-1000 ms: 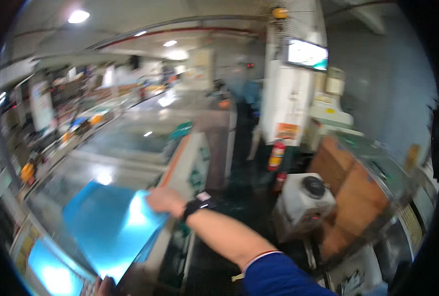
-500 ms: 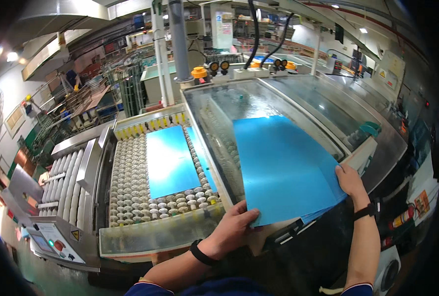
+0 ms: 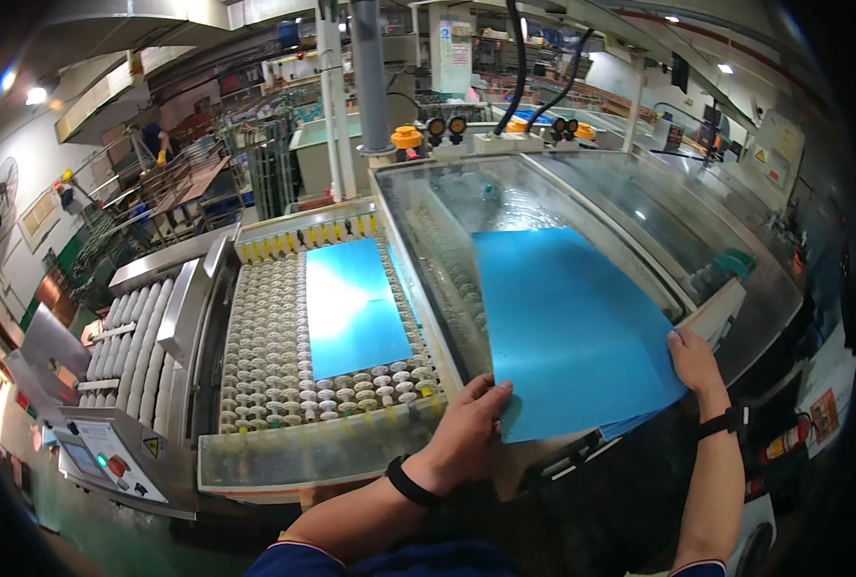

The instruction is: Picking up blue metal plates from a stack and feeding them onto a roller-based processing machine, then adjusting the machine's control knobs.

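A small stack of thin blue sheets (image 3: 582, 337) lies tilted over the machine's clear cover, its near end sticking out toward me. My left hand (image 3: 468, 425) pinches the near left edge of the stack, beside the corner. On the right edge, near the front corner, my right hand (image 3: 695, 361) grips with the thumb on top; its other fingers are partly hidden. Lower sheets peek out under the top one at the near right edge. To the left, another blue sheet (image 3: 359, 332) lies flat on a bed of small roller wheels (image 3: 269, 337), shining under the light.
A steel unit with long white rollers (image 3: 130, 337) and a control panel (image 3: 111, 464) stands at the left. The clear cover (image 3: 438, 279) spans the right section. Black hoses (image 3: 516, 77) rise behind it. A person (image 3: 156, 144) stands in the far left background.
The sheet on the roller wheels has shifted slightly right, and less of the one beside it shows. The stack's near edges look more even. My view has turned a little left.
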### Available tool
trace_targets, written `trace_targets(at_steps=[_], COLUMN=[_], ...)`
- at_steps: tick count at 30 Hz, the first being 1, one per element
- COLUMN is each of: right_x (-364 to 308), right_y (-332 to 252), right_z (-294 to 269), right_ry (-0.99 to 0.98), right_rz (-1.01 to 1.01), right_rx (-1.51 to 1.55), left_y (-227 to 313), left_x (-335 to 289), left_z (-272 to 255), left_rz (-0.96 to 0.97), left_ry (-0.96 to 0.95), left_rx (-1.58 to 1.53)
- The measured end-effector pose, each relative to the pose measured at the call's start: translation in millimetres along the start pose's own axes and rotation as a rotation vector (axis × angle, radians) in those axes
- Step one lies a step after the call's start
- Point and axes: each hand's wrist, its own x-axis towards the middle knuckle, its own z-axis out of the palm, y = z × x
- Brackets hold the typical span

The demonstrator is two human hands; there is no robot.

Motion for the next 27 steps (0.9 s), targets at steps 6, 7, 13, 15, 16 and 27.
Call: trace_targets(at_steps=[6,7,13,15,16,27], right_x=[1.5,3.2,2.9,-0.5,2.6,3.8], right_y=[-5.3,-5.8,0.6,1.4,1.5,-4.3], right_z=[3.7,2.8,6.9,2.1,4.2,5.2], right_ry=[-0.012,-0.009,-0.013,0.028,0.022,0.003], right_rz=[0.045,0.045,0.017,0.034,0.024,0.026], right_rx=[-0.02,-0.017,0.007,-0.031,-0.018,0.065], left_y=[2.9,4.8,41.7,69.4,79.1,79.9], left_x=[10.7,12.9,-13.6,-33.7,-42.5,-113.5], left_z=[-4.2,-14.2,-124.1,-164.1,-186.4,-428.5], left_rz=[-0.044,0.02,0.172,0.239,0.295,0.241], left_ry=[-0.052,-0.01,0.344,0.373,0.433,0.834], left_rx=[-0.398,-0.357,-0.128,-0.035,0.013,0.227])
